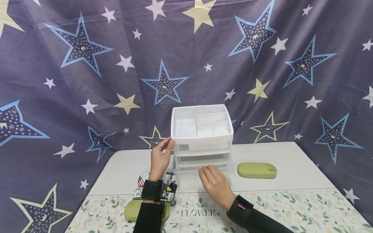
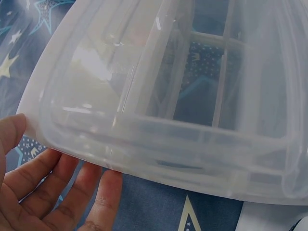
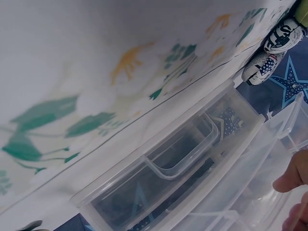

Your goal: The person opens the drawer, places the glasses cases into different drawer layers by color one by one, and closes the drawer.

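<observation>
A white drawer organizer (image 1: 203,140) with a compartmented top tray stands on the table. My left hand (image 1: 161,158) holds its upper left corner; in the left wrist view the thumb (image 2: 10,132) is at the edge, with the other fingertips along the side. Below the top drawer, a clear drawer (image 3: 250,175) stands pulled out. My right hand (image 1: 215,184) holds the front of that drawer, fingers bent at its upper edge. In the right wrist view, only the thumb and part of a finger show, beside the clear plastic. Under it sits the lowest drawer (image 3: 163,178), with a cut-out handle.
A green glasses case (image 1: 257,170) lies right of the organizer. Another green case (image 1: 132,210) is partly hidden under my left forearm. Rounded, newspaper-print things (image 3: 284,36) sit left of the organizer. A flowered cloth (image 1: 291,210) covers the table front; a star-patterned curtain (image 1: 204,81) hangs behind.
</observation>
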The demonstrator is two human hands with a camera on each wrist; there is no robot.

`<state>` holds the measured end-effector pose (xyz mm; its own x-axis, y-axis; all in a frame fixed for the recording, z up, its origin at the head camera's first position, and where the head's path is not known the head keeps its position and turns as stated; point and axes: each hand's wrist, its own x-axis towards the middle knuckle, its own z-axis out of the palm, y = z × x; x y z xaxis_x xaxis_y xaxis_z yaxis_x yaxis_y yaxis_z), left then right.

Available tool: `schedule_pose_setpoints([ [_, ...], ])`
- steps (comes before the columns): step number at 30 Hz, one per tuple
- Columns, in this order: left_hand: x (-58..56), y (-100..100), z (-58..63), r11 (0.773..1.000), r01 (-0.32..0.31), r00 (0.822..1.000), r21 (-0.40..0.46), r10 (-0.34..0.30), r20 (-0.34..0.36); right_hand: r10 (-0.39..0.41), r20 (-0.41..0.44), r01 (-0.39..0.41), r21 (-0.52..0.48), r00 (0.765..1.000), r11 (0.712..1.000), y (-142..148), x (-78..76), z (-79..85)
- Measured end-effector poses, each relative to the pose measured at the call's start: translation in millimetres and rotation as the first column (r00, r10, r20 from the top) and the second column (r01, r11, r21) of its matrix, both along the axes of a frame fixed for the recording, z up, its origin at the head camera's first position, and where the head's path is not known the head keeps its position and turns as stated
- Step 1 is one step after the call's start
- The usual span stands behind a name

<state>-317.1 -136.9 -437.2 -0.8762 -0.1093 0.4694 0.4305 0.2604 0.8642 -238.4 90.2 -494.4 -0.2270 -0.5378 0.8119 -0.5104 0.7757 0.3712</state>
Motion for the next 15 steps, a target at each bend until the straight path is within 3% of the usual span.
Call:
schedule_pose_setpoints([
  [15, 0.0, -1.0, 1.8, 1.0, 0.01, 1.0, -0.008, -0.01, -0.003, 0.033, 0.017, -0.033, -0.022, 0.999, 0.999, 2.4, 9.8, -1.7],
])
